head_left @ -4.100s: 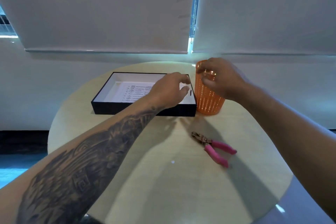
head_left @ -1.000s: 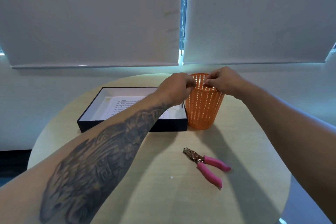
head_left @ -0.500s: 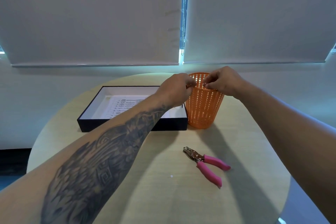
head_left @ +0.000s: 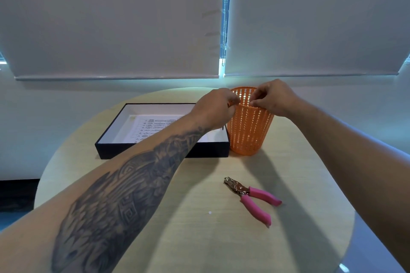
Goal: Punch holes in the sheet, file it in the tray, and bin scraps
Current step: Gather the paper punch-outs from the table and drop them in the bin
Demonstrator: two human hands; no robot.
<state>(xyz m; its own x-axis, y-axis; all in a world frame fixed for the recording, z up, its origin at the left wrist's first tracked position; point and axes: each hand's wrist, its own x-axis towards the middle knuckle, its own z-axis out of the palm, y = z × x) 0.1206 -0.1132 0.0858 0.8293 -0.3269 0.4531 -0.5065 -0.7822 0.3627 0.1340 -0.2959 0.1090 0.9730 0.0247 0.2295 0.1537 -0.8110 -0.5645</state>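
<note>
An orange mesh bin [head_left: 248, 131] stands at the back of the round table, touching the right end of a black tray [head_left: 164, 150]. A printed sheet [head_left: 153, 128] lies flat in the tray. My left hand [head_left: 213, 108] hovers at the bin's left rim with fingers curled. My right hand [head_left: 275, 97] is over the right rim, fingertips pinched together; whether they hold a scrap is too small to tell. A pink-handled hole punch [head_left: 253, 197] lies on the table in front. One tiny white paper dot [head_left: 209, 212] rests left of it.
The pale wooden table [head_left: 199, 239] is round, its edge curving off on the left and right. Closed roller blinds and a wall stand right behind it. My tattooed left forearm crosses over the tray's front right corner.
Over four seconds the view shifted and both hands came together over the bin's rim. In the last second they barely moved; the right fingertips stay pinched above the opening.
</note>
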